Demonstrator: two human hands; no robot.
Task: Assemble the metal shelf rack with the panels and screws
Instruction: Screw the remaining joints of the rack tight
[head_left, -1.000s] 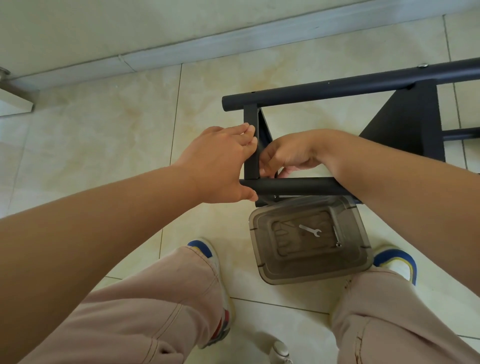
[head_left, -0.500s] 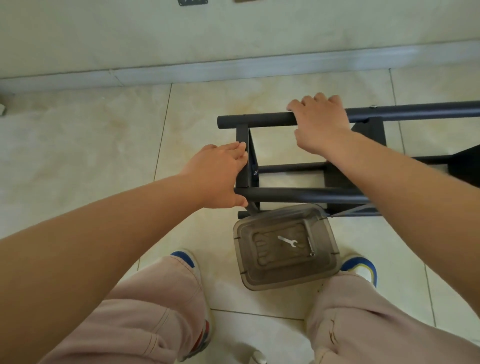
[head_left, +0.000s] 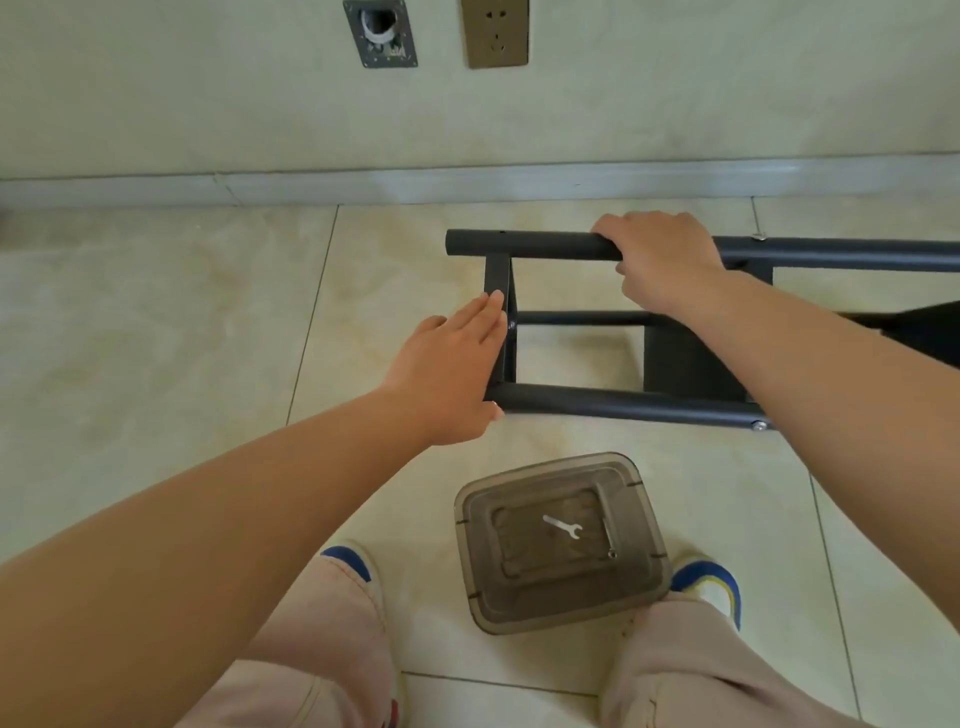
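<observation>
The black metal rack frame (head_left: 597, 402) lies on its side on the tiled floor, its tubes running off to the right. My right hand (head_left: 660, 262) grips the far tube from above. My left hand (head_left: 452, 374) lies with straight fingers against the frame's short left end bar, its thumb at the near tube's end. A black panel (head_left: 680, 364) sits inside the frame under my right forearm. A screw head (head_left: 759, 426) shows on the near tube. A small wrench (head_left: 562, 527) lies in a clear grey plastic box (head_left: 639, 587) near my feet.
The wall with its skirting board (head_left: 363, 184) runs close behind the frame, with a socket (head_left: 496, 34) and an open wall box (head_left: 382, 34). My knees and shoes (head_left: 709, 587) flank the plastic box. Bare tiles stretch to the left.
My right hand left the inside of the frame's corner and took hold of the far tube. My left hand's fingers straightened along the end bar. The view tilted up toward the wall.
</observation>
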